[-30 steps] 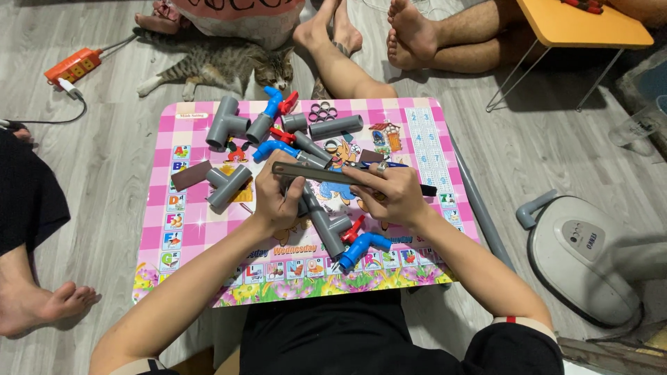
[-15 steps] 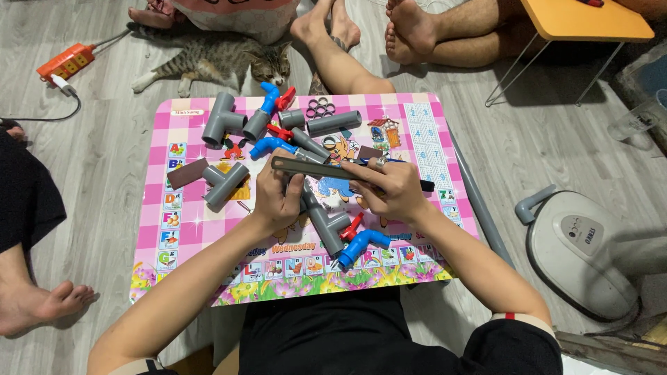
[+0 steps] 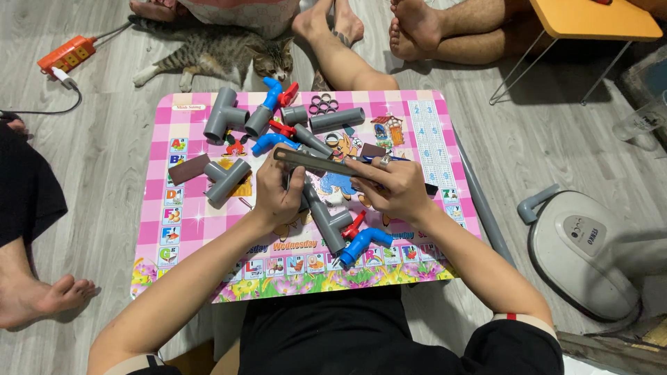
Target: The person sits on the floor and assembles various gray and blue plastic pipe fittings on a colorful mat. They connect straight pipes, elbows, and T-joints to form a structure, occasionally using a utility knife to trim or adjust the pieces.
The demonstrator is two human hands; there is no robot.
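Note:
My left hand (image 3: 278, 191) and my right hand (image 3: 390, 186) both grip a long flat dark bar (image 3: 313, 162), held level over the middle of a small pink table (image 3: 156, 208). The left hand has its left end, the right hand its right end. Under my hands lie a grey pipe tee (image 3: 326, 219) and a blue elbow (image 3: 363, 243) with a red handle (image 3: 354, 226). More grey pipe fittings (image 3: 224, 114), blue elbows (image 3: 272, 90) and a grey tube (image 3: 337, 119) lie toward the table's far side.
A tabby cat (image 3: 215, 52) lies on the floor beyond the table. Other people's bare feet (image 3: 417, 31) and legs ring the table. An orange power strip (image 3: 66, 54) is at far left, a white fan base (image 3: 590, 250) at right, an orange folding table (image 3: 590, 17) at far right.
My hands and the bar have barely shifted; the view has only drifted slightly.

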